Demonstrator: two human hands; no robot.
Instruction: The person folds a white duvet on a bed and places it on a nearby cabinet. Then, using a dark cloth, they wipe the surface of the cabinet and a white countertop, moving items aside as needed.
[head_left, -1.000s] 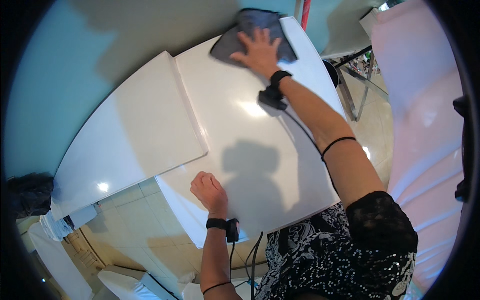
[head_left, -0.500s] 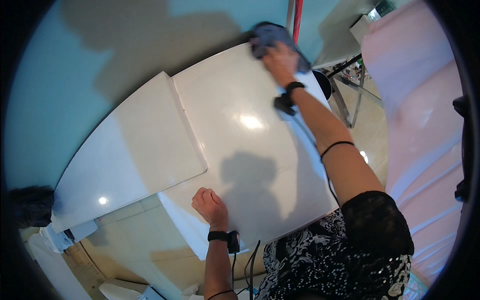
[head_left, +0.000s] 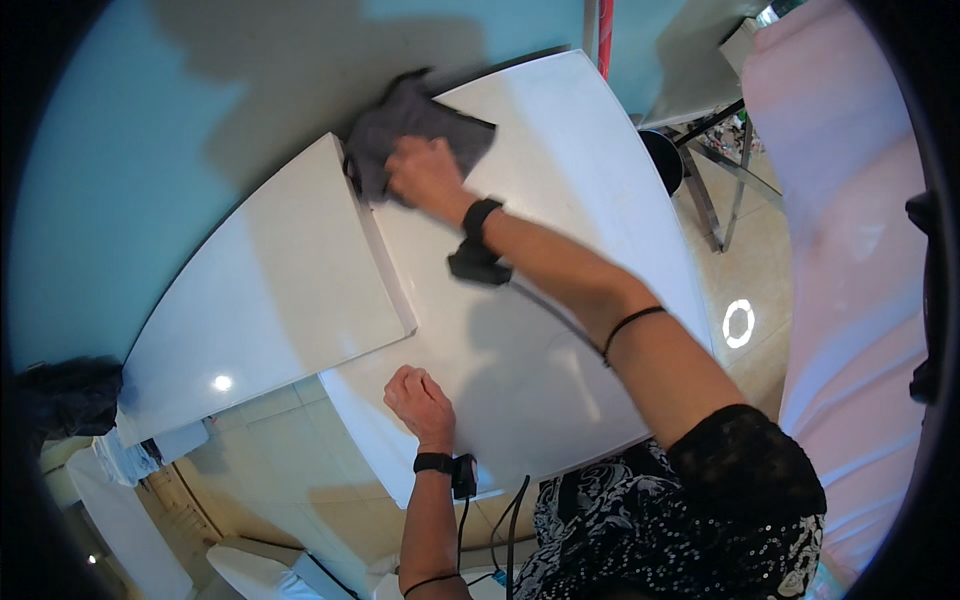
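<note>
A dark grey cloth [head_left: 440, 120] with black edging lies spread at the far side of the white table [head_left: 590, 150], against the wall and the step of the higher white tabletop. My right hand [head_left: 428, 176] presses down on it with bent fingers, slightly blurred by motion. Close to the table's near left edge, my left hand [head_left: 420, 402] rests on the surface, its fingers curled in with nothing seen in them. Each wrist wears a black strap with a small black device and a cable.
Left of the table stands a slightly higher white tabletop [head_left: 270, 285], its raised edge meeting the table. A black bag [head_left: 70, 400] sits beyond its left end. A dark round bin [head_left: 662, 162] and metal legs stand at the right, before a pink sheet [head_left: 840, 220].
My right hand has swept the cloth leftward along the table's far side, from the far right corner to the raised edge. My left hand stays nearly where it was.
</note>
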